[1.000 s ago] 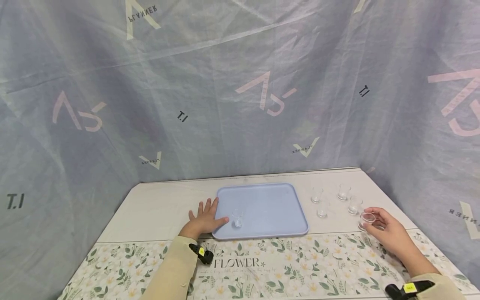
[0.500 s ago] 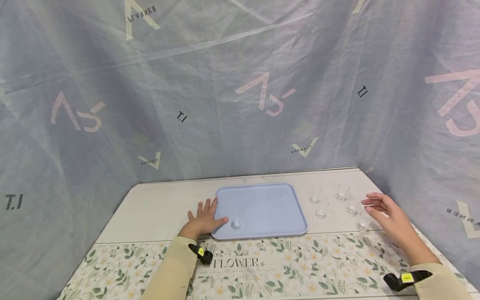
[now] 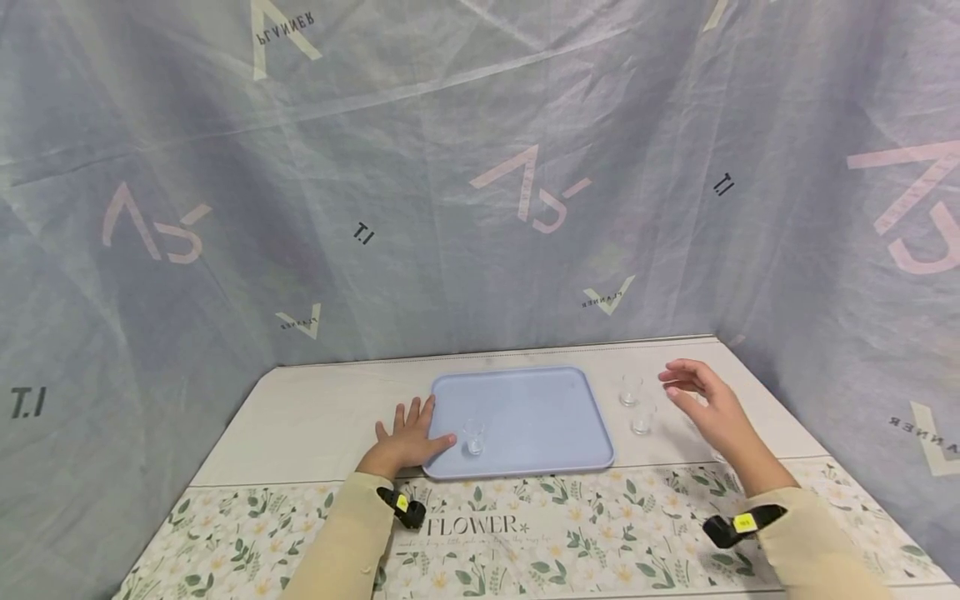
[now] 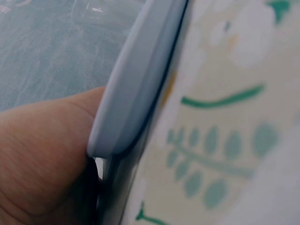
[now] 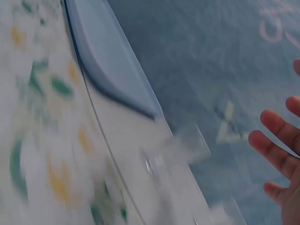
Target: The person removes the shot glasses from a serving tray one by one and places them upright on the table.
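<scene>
My left hand lies spread at the left edge of a pale blue tray, its thumb reaching over the rim. Beside that thumb, a small clear shot glass stands on the tray. In the left wrist view the hand meets the tray's rim. Holding nothing, my right hand hovers with loosely bent fingers over the glasses on the right. Two shot glasses, one farther back and one nearer, stand left of it. The hand mostly hides the others.
White table covering surrounds the tray, with a flowered strip along the front. Grey-blue printed cloth hangs behind and at both sides. In the right wrist view, blurred glasses stand near the tray's corner.
My right hand has let go of the nearest right-hand glass, risen, and moved left and away from me over the group. My left hand and the tray stay put.
</scene>
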A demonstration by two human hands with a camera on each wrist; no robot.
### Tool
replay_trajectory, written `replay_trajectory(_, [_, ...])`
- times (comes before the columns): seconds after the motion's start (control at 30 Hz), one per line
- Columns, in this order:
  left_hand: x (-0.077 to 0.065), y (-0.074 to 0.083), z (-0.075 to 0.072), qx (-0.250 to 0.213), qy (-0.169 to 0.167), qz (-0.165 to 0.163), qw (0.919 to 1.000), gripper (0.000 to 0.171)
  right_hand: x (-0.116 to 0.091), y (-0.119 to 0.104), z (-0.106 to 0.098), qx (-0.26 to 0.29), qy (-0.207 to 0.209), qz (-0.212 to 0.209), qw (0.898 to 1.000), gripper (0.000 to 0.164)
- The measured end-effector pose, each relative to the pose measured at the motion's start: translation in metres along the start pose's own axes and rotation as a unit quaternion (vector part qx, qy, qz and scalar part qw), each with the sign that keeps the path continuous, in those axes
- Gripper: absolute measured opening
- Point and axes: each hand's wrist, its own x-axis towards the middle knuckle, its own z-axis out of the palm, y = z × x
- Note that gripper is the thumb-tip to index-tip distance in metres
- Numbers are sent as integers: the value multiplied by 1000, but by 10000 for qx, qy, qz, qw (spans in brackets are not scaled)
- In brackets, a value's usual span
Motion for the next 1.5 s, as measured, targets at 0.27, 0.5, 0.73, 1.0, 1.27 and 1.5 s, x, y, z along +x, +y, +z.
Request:
replay_trajectory(0.27, [-1, 0, -2, -52, 16, 15, 10000, 94, 23, -23, 54, 555, -221, 8, 9982, 33])
replay_trajectory(0.5, [8, -10, 7, -60, -26, -13, 10000, 97, 37, -42, 107, 1451, -490, -15, 9882, 31])
replay_trajectory(0.73, [9, -13, 10, -149, -71, -7, 9999, 99, 40, -58, 157, 2066, -986, 249, 9731, 36])
replay_trajectory(1.0, [1, -6, 4, -214, -13, 38, 9998, 98, 35, -76, 199, 2397, -1436, 638, 9581, 46])
replay_trajectory(1.27, [5, -5, 4, -106, -57, -52, 9999, 99, 24, -83, 223, 2485, -1966, 685, 9460, 56])
replay_trajectory(1.5, [7, -3, 2, 113, -259, -193, 9994, 96, 16, -83, 236, 2148, -2320, 567, 9470, 59])
